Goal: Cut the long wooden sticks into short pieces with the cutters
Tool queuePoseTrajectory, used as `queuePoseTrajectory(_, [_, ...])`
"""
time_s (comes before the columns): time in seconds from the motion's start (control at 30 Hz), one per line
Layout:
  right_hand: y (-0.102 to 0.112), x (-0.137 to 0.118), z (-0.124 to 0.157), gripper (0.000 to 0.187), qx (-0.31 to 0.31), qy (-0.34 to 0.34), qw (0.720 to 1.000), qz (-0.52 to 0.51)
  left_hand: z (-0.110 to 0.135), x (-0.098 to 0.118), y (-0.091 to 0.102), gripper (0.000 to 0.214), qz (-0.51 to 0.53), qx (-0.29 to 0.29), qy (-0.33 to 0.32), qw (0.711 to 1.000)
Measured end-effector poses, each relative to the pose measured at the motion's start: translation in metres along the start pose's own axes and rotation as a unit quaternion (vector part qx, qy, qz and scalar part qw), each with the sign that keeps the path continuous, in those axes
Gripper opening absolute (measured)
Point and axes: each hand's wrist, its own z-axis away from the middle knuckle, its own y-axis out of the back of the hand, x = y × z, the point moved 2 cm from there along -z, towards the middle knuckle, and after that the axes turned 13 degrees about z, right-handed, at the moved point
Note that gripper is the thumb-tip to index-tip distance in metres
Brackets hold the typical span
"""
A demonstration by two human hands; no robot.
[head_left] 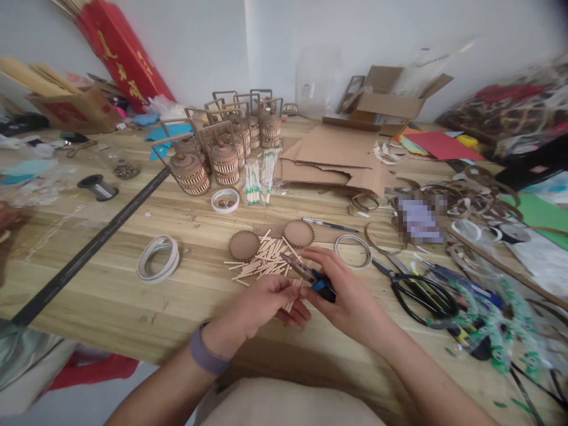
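Observation:
My left hand (277,299) is closed on a few short wooden sticks (290,303), held low over the table's front part. Dark pliers with blue-and-black handles (323,285) are gripped in my right hand (344,290), their jaws pointing up and left. The fingertips of both hands meet around the sticks. Just beyond them lies a loose pile of cut wooden sticks (266,260). Two round cardboard discs with notched dark rims stand at the pile, the left disc (244,245) and the right disc (299,233).
Rolls of tape (158,259) lie left, and a tape ring (352,251) right. Black-handled scissors (421,296) and curled brown strips (470,189) crowd the right. Several handled woven baskets (225,161) stand at the back beside torn cardboard (332,145). Another person's hand (9,219) shows far left.

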Motion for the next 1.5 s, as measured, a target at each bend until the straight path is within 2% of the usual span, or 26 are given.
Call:
queuePoseTrajectory(0.07, [-0.005,-0.001,0.005,0.049,0.035,-0.008,0.999,0.022,-0.002,-0.001,0.001,0.042,0.046,0.036,-0.037,0.998])
queuePoseTrajectory(0.2, [-0.017,-0.007,0.014,0.061,0.041,-0.02,0.997,0.063,-0.006,-0.004,-0.005,0.029,0.109,0.069,-0.074,0.989])
queuePoseTrajectory(0.33, [-0.025,-0.008,0.014,0.059,0.074,-0.023,0.993,0.092,-0.006,-0.007,-0.016,0.023,0.128,0.062,-0.087,0.986])
queuePoseTrajectory(0.47, [-0.023,-0.008,0.013,0.056,0.071,-0.029,0.995,0.065,-0.003,-0.007,-0.018,0.03,0.132,0.058,-0.128,0.981])
queuePoseTrajectory(0.53, [-0.016,-0.008,0.016,0.046,0.046,-0.054,0.997,0.019,0.001,-0.006,-0.015,0.037,0.122,0.059,-0.122,0.983])
queuePoseTrajectory(0.63, [-0.001,-0.004,0.024,0.021,-0.074,-0.138,0.986,-0.059,0.008,-0.005,-0.007,0.045,0.094,0.074,-0.078,0.99])
queuePoseTrajectory(0.73, [0.014,0.006,0.035,0.024,-0.226,-0.217,0.937,-0.153,0.014,-0.003,-0.001,0.046,0.059,0.091,-0.063,0.992])
queuePoseTrajectory(0.83, [0.023,0.013,0.042,0.029,-0.305,-0.282,0.887,-0.204,0.017,-0.002,-0.003,0.044,0.043,0.073,-0.05,0.995])
queuePoseTrajectory(0.97, [0.023,0.01,0.039,0.029,-0.338,-0.31,0.863,-0.214,0.017,-0.006,-0.011,0.047,0.035,0.037,-0.023,0.998])
queuePoseTrajectory(1.07, [0.018,0.002,0.032,0.022,-0.345,-0.312,0.85,-0.248,0.017,-0.008,-0.016,0.049,0.033,0.011,-0.016,0.999])
queuePoseTrajectory(1.2, [0.013,-0.002,0.025,0.016,-0.35,-0.273,0.856,-0.266,0.017,-0.01,-0.019,0.054,0.04,-0.01,-0.005,0.999])
queuePoseTrajectory(1.5, [0.007,0.0,0.022,0.016,-0.352,-0.238,0.86,-0.281,0.016,-0.014,-0.019,0.053,0.041,-0.019,0.003,0.999])
